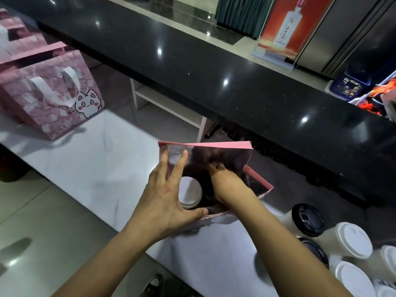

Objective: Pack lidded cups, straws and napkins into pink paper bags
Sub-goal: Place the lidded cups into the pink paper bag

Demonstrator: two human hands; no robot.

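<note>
1. Reaching down into the open pink paper bag [225,151] at the middle of the frame, the right hand [225,181] is sunk past the rim; its fingertips are hidden in the dark interior, so I cannot tell whether they grip anything.
2. The left hand [165,196] steadies the bag's near-left edge, fingers spread and straight along the wall, thumb lying across the near rim.
3. Inside, a white-lidded cup [189,192] stands upright, just beside the left palm.
4. The bag sits on a white counter [96,159].
5. At four to five o'clock, more cups wait near the bag: two black-lidded cups [308,218] and a cluster of white-lidded cups [353,240] beyond them.
6. At ten o'clock, well apart, another pink bag with a cartoon cat [49,97] stands upright, white handles drooping.
7. A black glossy countertop [214,67] runs diagonally from eleven to three o'clock.
</note>
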